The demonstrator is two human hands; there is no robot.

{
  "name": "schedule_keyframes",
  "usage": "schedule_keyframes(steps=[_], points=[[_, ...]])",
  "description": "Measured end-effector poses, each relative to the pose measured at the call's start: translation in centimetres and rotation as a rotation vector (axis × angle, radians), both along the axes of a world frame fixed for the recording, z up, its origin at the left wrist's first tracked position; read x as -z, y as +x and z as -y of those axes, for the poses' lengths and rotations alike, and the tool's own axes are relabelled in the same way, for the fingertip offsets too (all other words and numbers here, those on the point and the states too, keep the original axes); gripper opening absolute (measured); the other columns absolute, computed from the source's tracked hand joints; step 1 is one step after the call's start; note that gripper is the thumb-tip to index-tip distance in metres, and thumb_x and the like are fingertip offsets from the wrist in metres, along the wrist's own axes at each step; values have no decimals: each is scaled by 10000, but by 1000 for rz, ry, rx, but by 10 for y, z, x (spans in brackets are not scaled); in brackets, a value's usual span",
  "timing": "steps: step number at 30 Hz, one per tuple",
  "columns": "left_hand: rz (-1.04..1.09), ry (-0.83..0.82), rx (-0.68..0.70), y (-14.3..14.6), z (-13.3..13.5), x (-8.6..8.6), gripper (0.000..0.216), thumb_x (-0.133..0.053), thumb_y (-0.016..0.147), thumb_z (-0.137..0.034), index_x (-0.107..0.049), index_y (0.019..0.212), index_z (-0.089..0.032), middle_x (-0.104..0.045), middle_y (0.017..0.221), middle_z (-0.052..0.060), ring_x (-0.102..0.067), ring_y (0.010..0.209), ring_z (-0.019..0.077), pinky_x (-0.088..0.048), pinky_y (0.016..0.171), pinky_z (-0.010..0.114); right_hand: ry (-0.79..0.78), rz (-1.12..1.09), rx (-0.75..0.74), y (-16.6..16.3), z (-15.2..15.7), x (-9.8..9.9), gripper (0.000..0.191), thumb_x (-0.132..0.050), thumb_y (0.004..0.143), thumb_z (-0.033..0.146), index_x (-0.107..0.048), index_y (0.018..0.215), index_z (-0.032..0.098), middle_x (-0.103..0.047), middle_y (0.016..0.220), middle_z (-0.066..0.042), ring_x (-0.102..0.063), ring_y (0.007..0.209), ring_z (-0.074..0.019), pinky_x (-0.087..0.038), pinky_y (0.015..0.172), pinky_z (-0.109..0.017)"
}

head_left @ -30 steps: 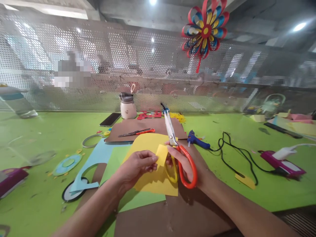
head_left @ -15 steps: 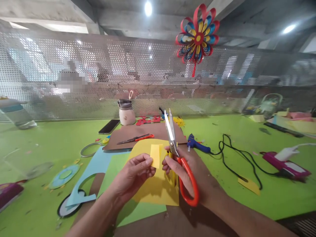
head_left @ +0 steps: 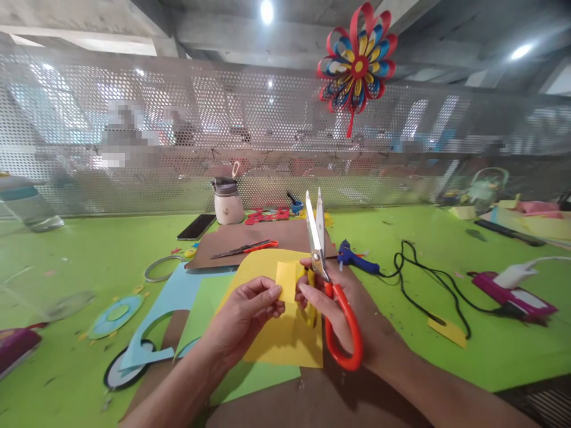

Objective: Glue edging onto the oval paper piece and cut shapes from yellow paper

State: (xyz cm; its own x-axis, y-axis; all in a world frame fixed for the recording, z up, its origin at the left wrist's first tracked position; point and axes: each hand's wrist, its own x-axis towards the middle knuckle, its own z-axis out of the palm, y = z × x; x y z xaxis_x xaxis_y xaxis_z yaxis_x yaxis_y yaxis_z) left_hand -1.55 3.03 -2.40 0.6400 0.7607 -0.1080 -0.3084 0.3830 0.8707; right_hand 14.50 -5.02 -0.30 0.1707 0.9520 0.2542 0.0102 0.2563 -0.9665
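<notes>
A small folded piece of yellow paper (head_left: 285,282) is pinched between the thumb and fingers of my left hand (head_left: 250,309). Scissors (head_left: 316,257) with one red and one yellow handle loop rest in my right hand (head_left: 332,303), blades pointing up and a little apart. My right fingertips reach the right edge of the small paper; whether they grip it I cannot tell. Beneath both hands lies a larger yellow sheet (head_left: 289,351), over green paper (head_left: 263,380), light-blue paper (head_left: 173,291) and brown card (head_left: 250,414).
Orange-handled scissors (head_left: 245,248) lie on brown card behind. A blue glue gun (head_left: 357,260) with a black cable sits right, near a purple power strip (head_left: 513,297). A phone (head_left: 196,227), a cup (head_left: 229,205) and a tape roll (head_left: 129,364) are left. A paper flower (head_left: 359,67) hangs above.
The small yellow paper has shifted slightly right, toward my right fingers. The scissors have tilted a little more upright, and their blades have spread wider.
</notes>
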Motion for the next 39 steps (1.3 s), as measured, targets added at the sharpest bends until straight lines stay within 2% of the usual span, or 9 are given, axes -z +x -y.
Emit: schedule_keyframes(steps=[7,14,20,33,39], points=[[-12,18,9,0,0,1,106,-720,762,-208,-640,725,-149,-625,643,-1,-552,610,81,-407,614,185,60,1,-15,2,0,3,262,-618,851,309,-529,1078,216,-618,836,16,-595,714,-113,-488,681,-240],[-35,30,31,2,3,4,113,-718,766,-212,-636,718,-150,-625,648,-2,-560,624,82,-404,624,185,35,58,47,1,0,0,311,-620,837,328,-535,1108,203,-599,807,21,-581,691,-115,-503,670,-240],[-43,28,41,3,6,3,128,-729,754,-226,-630,721,-153,-607,641,-12,-560,621,86,-400,628,197,28,143,96,2,0,1,378,-640,795,284,-535,1143,180,-604,871,-6,-557,690,-127,-502,632,-251],[-47,39,44,4,9,1,146,-733,743,-240,-617,715,-155,-594,627,-3,-574,641,118,-383,620,217,-3,121,88,4,0,10,342,-629,821,268,-545,1150,220,-600,826,14,-565,677,-133,-485,642,-280],[-121,100,24,2,10,0,152,-695,768,-294,-645,736,-155,-598,748,31,-571,732,156,-403,677,256,-23,90,86,4,-3,11,360,-648,799,300,-547,1136,225,-600,821,11,-580,671,-140,-494,638,-292]])
